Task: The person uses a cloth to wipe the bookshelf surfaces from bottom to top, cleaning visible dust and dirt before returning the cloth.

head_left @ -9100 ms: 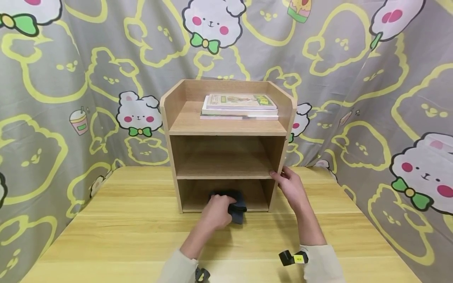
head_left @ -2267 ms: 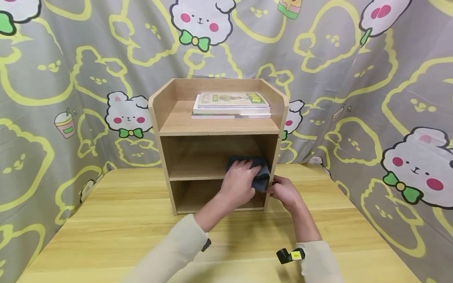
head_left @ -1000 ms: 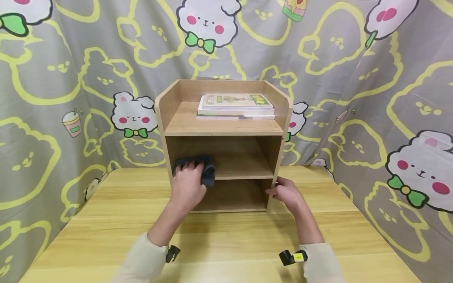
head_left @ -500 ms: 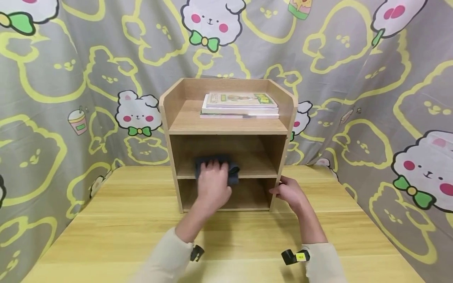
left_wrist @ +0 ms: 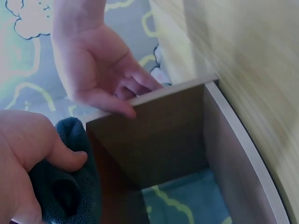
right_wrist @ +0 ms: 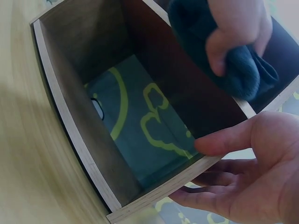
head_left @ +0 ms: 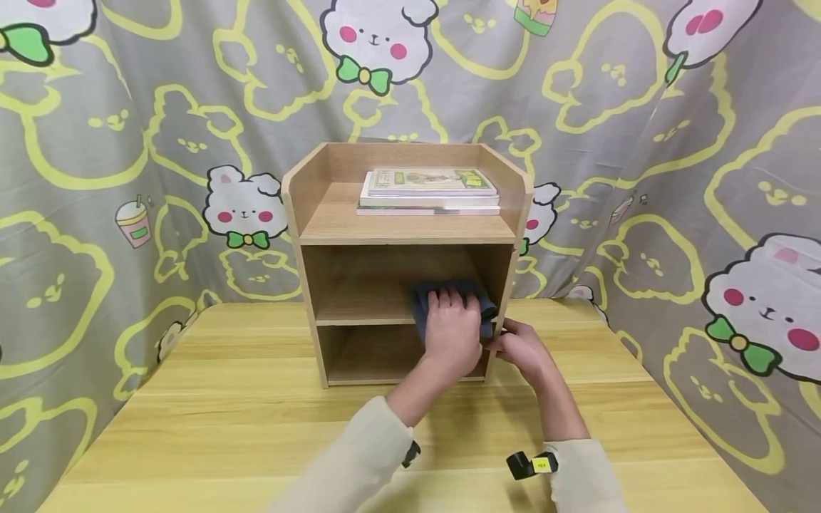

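My left hand (head_left: pixel 452 329) holds a folded dark blue towel (head_left: pixel 421 305) against the middle shelf board, at the right end of a small wooden bookshelf (head_left: pixel 385 229). In the left wrist view the thumb presses into the fuzzy, rolled fold of the towel (left_wrist: pixel 87 182). My right hand (head_left: pixel 526 350) grips the bookshelf's right side panel low down. Its thumb lies on the inner face and its fingers are behind the outer face, as the right wrist view shows. Part of the towel is hidden under the left hand.
Several books (head_left: pixel 428 194) lie stacked on the bookshelf's top board. The bookshelf stands upright on a light wooden table (head_left: pixel 244 399). A grey patterned curtain (head_left: pixel 192 128) hangs behind and on both sides.
The towel has moved from the bottom compartment to the middle shelf, then slid from its left end to its right end with the left hand. My right hand has shifted slightly lower on the panel.
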Tool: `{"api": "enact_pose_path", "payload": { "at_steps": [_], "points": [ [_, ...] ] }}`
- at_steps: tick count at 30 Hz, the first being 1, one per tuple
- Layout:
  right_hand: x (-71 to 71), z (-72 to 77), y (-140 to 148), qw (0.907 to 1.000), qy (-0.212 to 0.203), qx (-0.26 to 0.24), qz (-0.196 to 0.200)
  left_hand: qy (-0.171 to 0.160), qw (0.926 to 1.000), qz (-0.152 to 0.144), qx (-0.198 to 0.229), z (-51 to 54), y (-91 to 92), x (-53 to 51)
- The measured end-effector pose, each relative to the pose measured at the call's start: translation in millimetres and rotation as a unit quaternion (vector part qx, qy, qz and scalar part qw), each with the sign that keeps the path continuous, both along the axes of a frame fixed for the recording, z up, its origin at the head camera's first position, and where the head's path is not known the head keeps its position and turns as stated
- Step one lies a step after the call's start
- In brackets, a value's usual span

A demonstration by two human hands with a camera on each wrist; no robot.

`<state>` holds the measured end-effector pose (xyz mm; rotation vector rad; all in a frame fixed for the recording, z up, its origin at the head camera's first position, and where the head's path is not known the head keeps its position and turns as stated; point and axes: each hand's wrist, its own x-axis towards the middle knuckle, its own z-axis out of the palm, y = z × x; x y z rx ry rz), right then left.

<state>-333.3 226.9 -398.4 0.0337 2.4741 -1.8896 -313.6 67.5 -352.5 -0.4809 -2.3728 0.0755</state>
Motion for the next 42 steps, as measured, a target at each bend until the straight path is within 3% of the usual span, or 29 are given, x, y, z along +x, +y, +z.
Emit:
{"api": "enact_pose_path", "payload": {
  "at_steps": [8, 13, 20, 24, 28, 31, 33, 35, 39, 40, 42],
  "points": [
    [0.8, 0.2, -4.3, 0.9999, -0.009, -0.002, 0.006, 0.003, 0.9988, -0.037, 0.033, -2.3, 1.8, -1.4],
    [2.7, 3.6, -4.7, 1.0000, 0.001, -0.005, 0.004, 0.024, 0.9964, -0.065, 0.050, -0.8, 5.3, -1.9],
    [4.9, 3.6, -3.5, 0.9998, 0.009, -0.015, 0.008, 0.004, 0.9965, -0.059, 0.059, -0.3, 10.9, -2.7],
    [4.7, 2.2, -3.0, 0.9997, 0.013, -0.021, 0.005, -0.001, 0.9927, -0.061, 0.104, -0.3, 14.0, -2.8],
    [4.7, 2.2, -2.7, 0.9994, 0.021, -0.026, 0.004, -0.021, 0.9836, -0.068, 0.166, 0.6, 17.7, -1.1],
    [5.1, 2.8, -2.1, 0.9994, 0.024, -0.022, 0.009, -0.056, 0.9690, -0.076, 0.229, 2.8, 19.3, 1.5],
    [5.0, 3.6, -2.0, 0.9994, 0.025, -0.018, 0.016, -0.077, 0.9526, -0.085, 0.282, 5.3, 19.9, 3.3],
    [4.9, 4.5, -2.1, 0.9994, 0.026, -0.015, 0.018, -0.092, 0.9289, -0.105, 0.343, 8.3, 21.1, 5.0],
    [5.2, 6.8, -0.5, 0.9982, 0.057, 0.016, 0.005, -0.103, 0.8699, -0.168, 0.452, 16.2, 30.2, 7.8],
    [5.3, 6.9, 0.6, 0.9970, 0.073, 0.026, 0.002, -0.097, 0.8582, -0.181, 0.470, 18.9, 33.5, 8.2],
    [4.8, 6.5, 1.9, 0.9931, 0.110, 0.040, -0.001, -0.084, 0.8433, -0.202, 0.491, 25.1, 38.8, 7.9]
  ]
}}
